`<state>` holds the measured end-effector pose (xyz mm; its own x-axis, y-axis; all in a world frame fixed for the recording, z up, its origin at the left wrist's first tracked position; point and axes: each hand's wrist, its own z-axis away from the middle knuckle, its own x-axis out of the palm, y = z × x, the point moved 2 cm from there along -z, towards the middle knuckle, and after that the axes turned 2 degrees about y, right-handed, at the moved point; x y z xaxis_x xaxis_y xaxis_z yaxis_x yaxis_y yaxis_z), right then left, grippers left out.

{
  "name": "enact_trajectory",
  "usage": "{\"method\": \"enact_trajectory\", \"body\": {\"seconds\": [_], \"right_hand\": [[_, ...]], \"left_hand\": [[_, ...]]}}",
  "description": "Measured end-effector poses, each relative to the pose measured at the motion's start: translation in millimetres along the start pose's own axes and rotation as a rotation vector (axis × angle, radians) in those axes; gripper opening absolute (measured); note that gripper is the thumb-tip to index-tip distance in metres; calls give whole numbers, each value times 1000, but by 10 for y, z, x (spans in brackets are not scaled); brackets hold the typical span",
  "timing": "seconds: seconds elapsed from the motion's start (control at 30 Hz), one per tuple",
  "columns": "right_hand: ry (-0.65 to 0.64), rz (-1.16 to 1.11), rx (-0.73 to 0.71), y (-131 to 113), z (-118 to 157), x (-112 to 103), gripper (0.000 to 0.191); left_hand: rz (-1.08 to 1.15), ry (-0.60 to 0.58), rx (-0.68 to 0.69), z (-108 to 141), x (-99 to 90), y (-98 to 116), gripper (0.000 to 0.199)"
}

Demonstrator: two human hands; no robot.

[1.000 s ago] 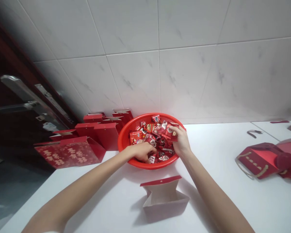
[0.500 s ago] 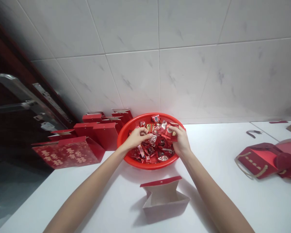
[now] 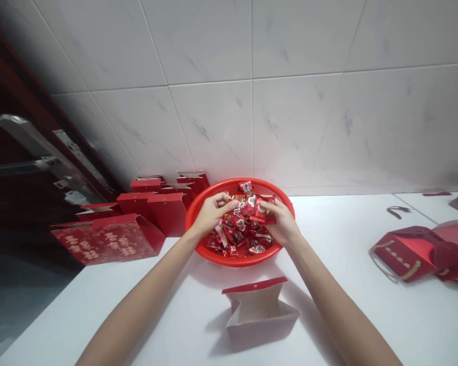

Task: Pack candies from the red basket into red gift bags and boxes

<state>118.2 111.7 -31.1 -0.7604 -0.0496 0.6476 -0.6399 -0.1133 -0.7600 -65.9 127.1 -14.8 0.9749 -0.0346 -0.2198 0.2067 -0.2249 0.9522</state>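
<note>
Both hands are over a red plastic basket [image 3: 241, 262] filled with wrapped candies [image 3: 234, 237]. At the basket's left side, my left hand [image 3: 212, 212] is closed, thumb and fingers pinching the edge of a red candy wrapper. My right hand [image 3: 283, 221] grips several red wrapped candies [image 3: 258, 207] between thumb and fingers above the pile. In front of the basket stands a gift box [image 3: 261, 328] with its top open and its red flap raised; its pale inside shows.
Several red gift boxes [image 3: 167, 211] stand at the left by the tiled wall, with a printed red box [image 3: 103, 241] in front. To the right lie red boxes with cord handles [image 3: 402, 254] and a dark ribbon piece [image 3: 399, 210]. A door handle [image 3: 23, 166] is at far left.
My right hand has moved slightly left, bringing the candies nearer my left hand. The left hand has shifted slightly up. The boxes have stayed put.
</note>
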Motion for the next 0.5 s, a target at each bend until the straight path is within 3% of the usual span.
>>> {"method": "enact_trajectory", "body": {"seconds": [0.2,0.33,0.4,0.5], "right_hand": [[-89,36,-61,-105,74,49,37],[-117,123,-181,-383,224,62,39],[-149,176,-231,-574,355,54,36],[-183,229,-339,-868,582,26,33]], "left_hand": [[43,96,19,155,3,127,54],[20,158,86,443,-121,404,44],[-78,99,154,674,-201,592,34],[-269,-212,185,1066,-250,815,30]]}}
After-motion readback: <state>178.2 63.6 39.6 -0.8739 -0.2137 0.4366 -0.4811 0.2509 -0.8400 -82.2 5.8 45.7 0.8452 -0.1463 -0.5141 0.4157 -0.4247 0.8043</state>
